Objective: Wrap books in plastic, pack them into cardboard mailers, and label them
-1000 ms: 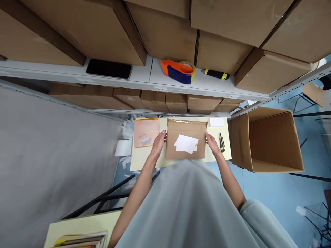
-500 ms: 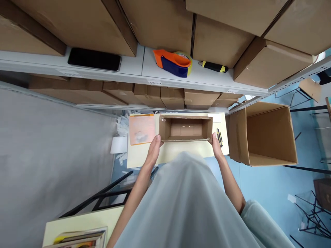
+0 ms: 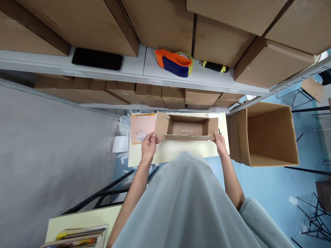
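Note:
An open cardboard box (image 3: 187,137) rests on the pale yellow tabletop, its inside facing up. Both short end flaps are folded outward. The front corner of the left flap is pinched by my left hand (image 3: 149,145), its fingertips under the edge. At the other end, my right hand (image 3: 220,143) grips the front corner of the right flap. Just behind that flap a box cutter (image 3: 219,132) is mostly hidden. To the left of the box lies an orange-edged sheet (image 3: 141,128), partly beside my left hand.
A shelf (image 3: 144,74) with cartons crosses above the table (image 3: 186,151). It holds a phone (image 3: 97,59), a tape dispenser (image 3: 174,63) and another box cutter (image 3: 214,66). A large open carton (image 3: 239,137) stands to the right. Books (image 3: 80,237) are at lower left.
The box's two end flaps have swung outward. Both hands moved from the box's sides to the flaps, slightly further apart. The right flap now covers most of the box cutter on the table.

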Demonstrator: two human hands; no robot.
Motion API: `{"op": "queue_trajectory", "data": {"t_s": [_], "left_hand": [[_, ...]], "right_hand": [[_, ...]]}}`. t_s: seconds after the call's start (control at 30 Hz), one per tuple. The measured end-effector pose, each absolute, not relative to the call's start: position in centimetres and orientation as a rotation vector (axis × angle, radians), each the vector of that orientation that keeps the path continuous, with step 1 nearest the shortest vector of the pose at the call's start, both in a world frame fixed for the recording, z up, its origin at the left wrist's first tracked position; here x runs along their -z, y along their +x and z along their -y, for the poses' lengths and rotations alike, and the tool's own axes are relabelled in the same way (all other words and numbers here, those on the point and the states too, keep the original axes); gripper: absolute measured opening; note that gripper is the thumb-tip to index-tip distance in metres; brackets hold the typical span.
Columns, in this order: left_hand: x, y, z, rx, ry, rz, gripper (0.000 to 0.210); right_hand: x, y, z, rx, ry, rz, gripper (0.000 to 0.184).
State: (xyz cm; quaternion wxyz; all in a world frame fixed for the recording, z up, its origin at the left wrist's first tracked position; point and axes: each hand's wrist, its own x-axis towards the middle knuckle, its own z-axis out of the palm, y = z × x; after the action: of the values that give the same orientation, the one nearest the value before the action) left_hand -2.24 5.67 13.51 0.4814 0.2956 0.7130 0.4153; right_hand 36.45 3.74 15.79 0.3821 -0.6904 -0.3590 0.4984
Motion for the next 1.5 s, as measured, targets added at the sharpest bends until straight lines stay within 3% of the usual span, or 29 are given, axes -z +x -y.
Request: {"op": "queue_trajectory", "data": {"t_s": [0.2, 0.37, 0.47, 0.57, 0.7, 0.87, 1.17, 1.33, 1.5], "left_hand": [[-12.2, -2.8, -3.7, -0.890, 0.409, -1.719, 0.025], [-14.5, -2.0, -2.3, -0.925, 0.894, -2.003, 0.039], [-17.5, -1.3, -2.2, -1.004, 1.441, -2.042, 0.039], [-20.0, 0.0, -2.7, -0.984, 1.741, -1.894, 0.033], [-21.0, 1.9, -3.7, -0.723, 2.020, -1.697, 0.034], [-20.3, 2.0, -3.7, -0.493, 2.165, -1.577, 0.026], [-19.2, 1.2, -0.5, -0.597, 2.132, -1.565, 0.023], [-20.0, 1.0, 0.2, -0.771, 2.028, -1.615, 0.037], [-21.0, -3.0, -0.7, -0.957, 1.875, -1.713, 0.035]], "right_hand": [[-14.1, 37.3, -3.7, -1.357, -1.794, 0.659, 0.064], [-14.9, 36.6, -3.5, -0.992, -2.019, 0.888, 0.075], [-17.6, 36.2, -4.3, -0.646, -1.948, 1.231, 0.059], [-20.6, 35.6, -6.4, -0.529, -1.776, 1.530, 0.041], [-22.1, 34.5, -10.6, -0.537, -1.646, 1.952, 0.037], [-21.2, 33.8, -14.5, -0.569, -1.838, 2.220, 0.035], [-21.5, 33.2, -17.8, -0.530, -2.038, 2.128, 0.038], [-23.0, 31.6, -16.4, -0.454, -1.865, 2.042, 0.040], [-27.6, 22.8, -13.6, -0.537, -1.610, 1.987, 0.040]]}}
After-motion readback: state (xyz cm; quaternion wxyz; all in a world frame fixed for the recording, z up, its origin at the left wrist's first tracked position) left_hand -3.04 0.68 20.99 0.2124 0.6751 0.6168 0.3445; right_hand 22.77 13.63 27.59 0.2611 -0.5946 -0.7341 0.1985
